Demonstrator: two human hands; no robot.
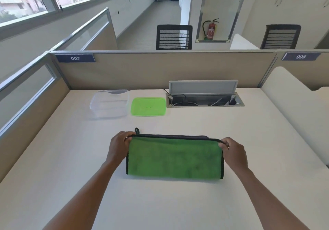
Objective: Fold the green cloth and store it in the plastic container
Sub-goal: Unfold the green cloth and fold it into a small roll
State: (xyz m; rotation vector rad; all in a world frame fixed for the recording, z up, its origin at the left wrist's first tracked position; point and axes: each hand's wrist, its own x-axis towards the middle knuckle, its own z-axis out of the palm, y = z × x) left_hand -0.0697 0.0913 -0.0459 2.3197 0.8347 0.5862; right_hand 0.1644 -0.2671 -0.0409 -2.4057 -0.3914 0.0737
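Presently, I am pinching the green cloth (174,158) at its two far corners: my left hand (119,146) is closing its grip on the far-left corner, just beside the small black hanging loop (137,130), and my right hand (233,152) is closing its grip on the far-right corner. The cloth is lying on the worktop (178,203), already doubled over once, its black-trimmed edges meeting along the far side. It is looking soft, light and limp, so I am judging that it will sag wherever it is unsupported; the stitched trim at the corners is offering the firmest hold. The clear plastic container (109,103) is standing open at the far left of the worktop, well apart from the cloth, with its green lid (148,106) lying just beside it.
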